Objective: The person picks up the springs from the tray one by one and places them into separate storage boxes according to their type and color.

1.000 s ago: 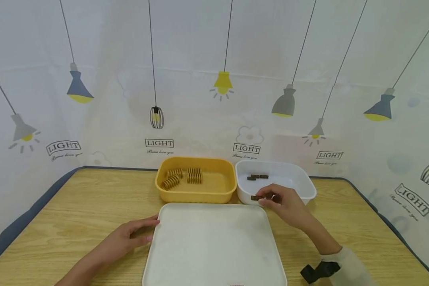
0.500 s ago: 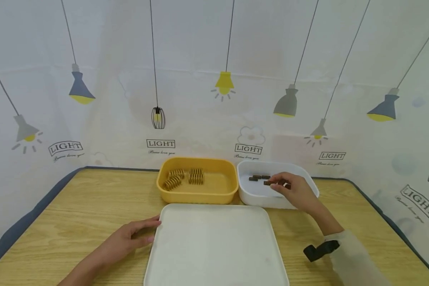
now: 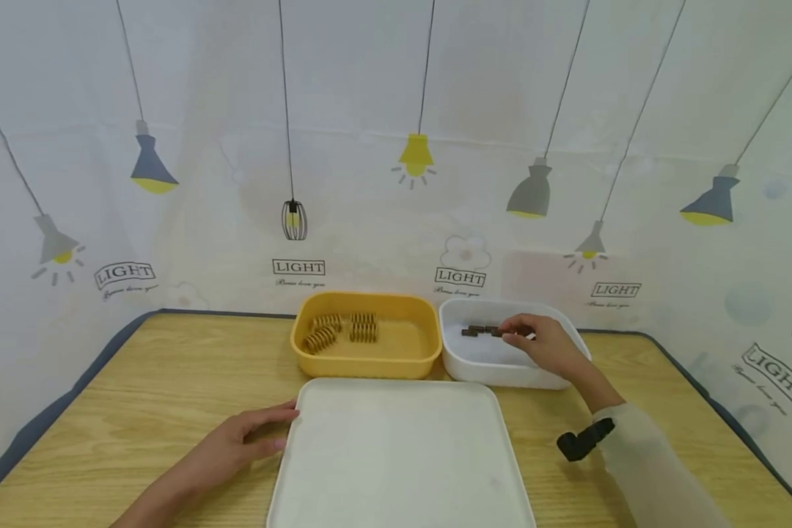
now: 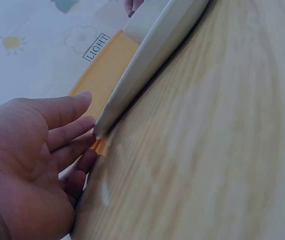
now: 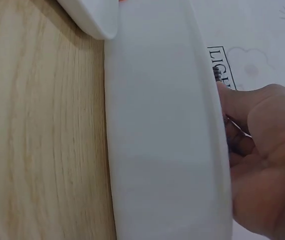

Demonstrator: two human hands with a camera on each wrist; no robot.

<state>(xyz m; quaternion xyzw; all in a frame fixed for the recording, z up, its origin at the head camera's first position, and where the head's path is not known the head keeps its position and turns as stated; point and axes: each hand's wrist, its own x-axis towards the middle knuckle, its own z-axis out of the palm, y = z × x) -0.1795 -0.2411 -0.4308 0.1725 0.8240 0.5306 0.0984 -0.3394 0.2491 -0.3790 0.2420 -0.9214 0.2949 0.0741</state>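
My right hand [image 3: 546,343] reaches into the white bin [image 3: 501,372], pinching a small dark spring [image 3: 496,332] between thumb and fingers close to the bin's floor. Ribbed coils of that spring [image 5: 217,73] stick out past the thumb in the right wrist view, where the bin wall hides the fingertips. Several similar dark springs [image 3: 470,332] lie beside it in the bin. At the left edge of the off-white tray [image 3: 396,455], my left hand [image 3: 234,445] rests with loosely bent fingers [image 4: 71,150], its fingertips against the tray's corner.
A yellow bin [image 3: 369,365] stands left of the white one, with several larger brass-coloured springs [image 3: 363,328] in its left half. Both bins sit behind the tray on a wooden table [image 3: 152,396]. A printed curtain [image 3: 369,95] hangs behind and at the sides.
My right hand has carried the dark spring from over the white bin's front wall back and down into the bin, beside the other dark springs. My left hand stays at the tray's edge.
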